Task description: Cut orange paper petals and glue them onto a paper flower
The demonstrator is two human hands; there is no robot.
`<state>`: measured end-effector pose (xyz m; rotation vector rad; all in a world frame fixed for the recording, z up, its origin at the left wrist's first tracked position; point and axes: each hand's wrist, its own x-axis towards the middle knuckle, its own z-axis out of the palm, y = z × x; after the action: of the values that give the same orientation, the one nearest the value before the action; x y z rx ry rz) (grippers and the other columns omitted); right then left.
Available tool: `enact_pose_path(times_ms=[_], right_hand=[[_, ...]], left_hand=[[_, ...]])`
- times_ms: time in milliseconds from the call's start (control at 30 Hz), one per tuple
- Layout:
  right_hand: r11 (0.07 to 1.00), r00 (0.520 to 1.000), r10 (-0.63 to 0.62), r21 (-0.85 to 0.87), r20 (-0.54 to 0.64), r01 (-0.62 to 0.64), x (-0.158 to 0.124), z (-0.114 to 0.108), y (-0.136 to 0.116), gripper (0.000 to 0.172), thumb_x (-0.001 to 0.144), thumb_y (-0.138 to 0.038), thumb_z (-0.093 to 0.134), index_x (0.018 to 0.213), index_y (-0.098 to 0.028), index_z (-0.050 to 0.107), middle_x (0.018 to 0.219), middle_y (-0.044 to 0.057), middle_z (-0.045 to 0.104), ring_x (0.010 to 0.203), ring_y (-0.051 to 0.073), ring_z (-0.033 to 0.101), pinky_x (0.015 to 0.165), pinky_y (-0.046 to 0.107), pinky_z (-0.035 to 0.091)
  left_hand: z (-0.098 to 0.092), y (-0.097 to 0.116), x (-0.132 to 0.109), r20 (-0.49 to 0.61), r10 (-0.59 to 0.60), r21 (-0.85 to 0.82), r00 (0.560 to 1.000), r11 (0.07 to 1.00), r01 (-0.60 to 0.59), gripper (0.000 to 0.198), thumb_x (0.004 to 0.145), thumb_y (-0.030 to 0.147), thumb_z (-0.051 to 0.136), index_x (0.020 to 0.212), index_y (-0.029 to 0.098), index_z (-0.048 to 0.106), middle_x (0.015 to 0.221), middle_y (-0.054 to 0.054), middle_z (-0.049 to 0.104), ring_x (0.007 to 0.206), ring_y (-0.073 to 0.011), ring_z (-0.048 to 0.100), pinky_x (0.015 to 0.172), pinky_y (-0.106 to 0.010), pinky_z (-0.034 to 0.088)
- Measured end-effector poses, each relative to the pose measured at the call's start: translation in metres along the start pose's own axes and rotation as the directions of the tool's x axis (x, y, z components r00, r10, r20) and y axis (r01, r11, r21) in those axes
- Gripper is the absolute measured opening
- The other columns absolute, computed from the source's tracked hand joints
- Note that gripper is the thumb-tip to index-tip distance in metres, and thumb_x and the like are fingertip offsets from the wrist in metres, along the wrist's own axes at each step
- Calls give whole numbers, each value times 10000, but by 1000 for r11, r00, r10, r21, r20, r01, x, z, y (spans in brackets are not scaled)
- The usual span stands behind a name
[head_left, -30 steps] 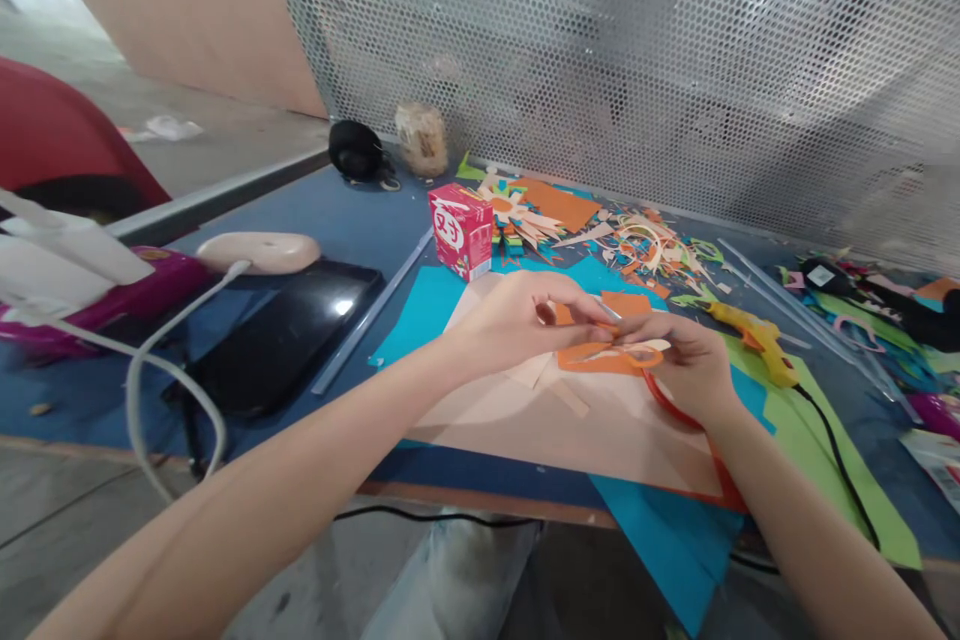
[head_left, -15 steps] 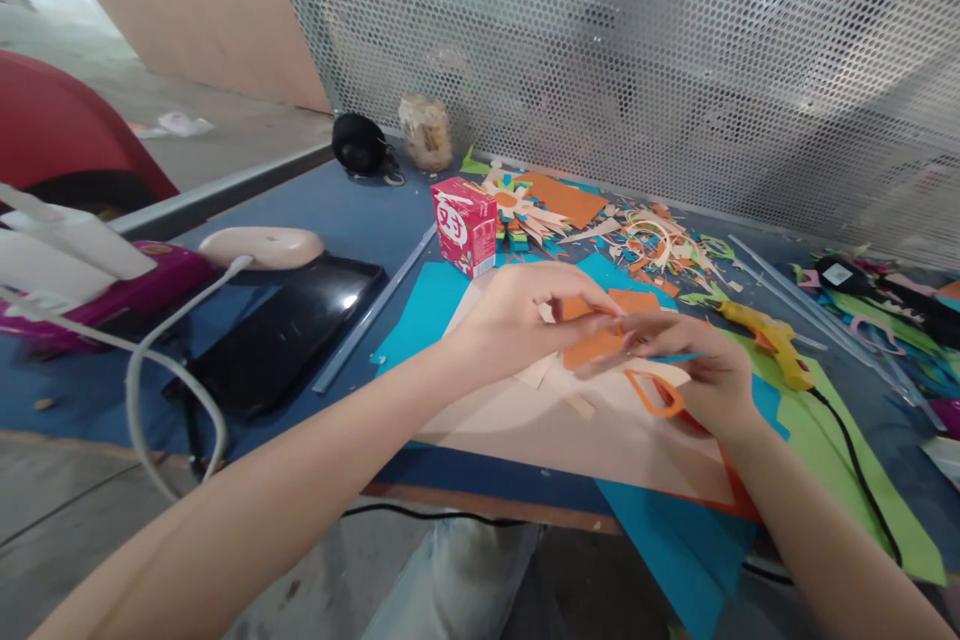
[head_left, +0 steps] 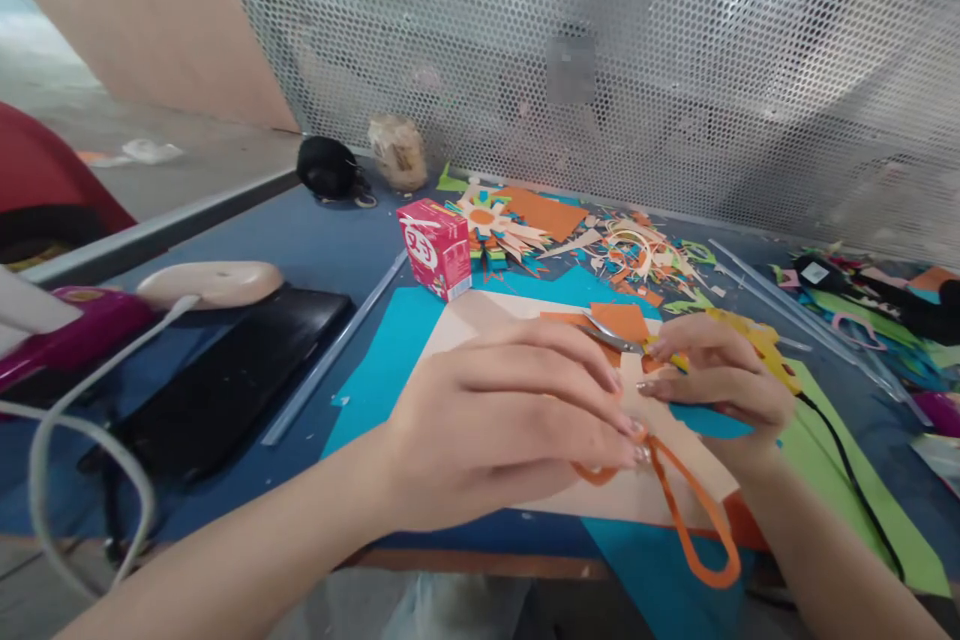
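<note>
My left hand (head_left: 510,410) is closed, its fingertips pinching an orange paper strip (head_left: 701,530) bent into long loops; one loop hangs toward the table's front edge. Part of the strip is hidden behind the fingers. My right hand (head_left: 724,375) curls at the yellow handle of a pair of scissors (head_left: 615,335), whose metal blades point left over orange paper (head_left: 622,320). A peach paper strip (head_left: 694,450) passes beneath the right fingertips, slanting down to the right. Both hands are above a large peach sheet (head_left: 480,310) lying on blue paper (head_left: 382,345).
A pink box (head_left: 435,250) stands behind the sheets, beside a layered paper flower (head_left: 484,220) and paper scraps (head_left: 637,250). A yellow glue gun (head_left: 757,345) lies right, on green paper (head_left: 825,450). At left are a black phone-like slab (head_left: 232,380), a clear stick (head_left: 337,350) and a white cable (head_left: 45,460).
My hands have moved apart from their fingertip-to-fingertip hold. The left has come nearer with the orange strip, its loop now hanging lower. Scissors now show by the right hand. The view has shifted slightly.
</note>
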<state>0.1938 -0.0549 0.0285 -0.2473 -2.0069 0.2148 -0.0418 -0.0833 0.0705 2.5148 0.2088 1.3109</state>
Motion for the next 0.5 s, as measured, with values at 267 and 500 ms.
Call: enact_pose_path(times_ms=[267, 500], right_hand=[[999, 999, 30, -39, -35, -31, -2, 1, 1, 259, 777, -86, 646, 974, -243, 709, 913, 43, 634, 771, 166, 618, 680, 340, 521], [998, 998, 59, -15, -12, -59, -2, 0, -1, 252, 773, -73, 642, 969, -217, 707, 900, 58, 627, 778, 174, 618, 673, 337, 518]], left_hand=[[5, 1, -2, 9, -60, 54, 998, 997, 60, 167, 743, 73, 672, 863, 189, 665, 870, -8, 751, 909, -150, 665, 841, -254, 580], [9, 4, -4, -4, -94, 74, 996, 993, 94, 174, 764, 109, 657, 872, 244, 672, 840, 1, 749, 893, -164, 672, 830, -282, 589]])
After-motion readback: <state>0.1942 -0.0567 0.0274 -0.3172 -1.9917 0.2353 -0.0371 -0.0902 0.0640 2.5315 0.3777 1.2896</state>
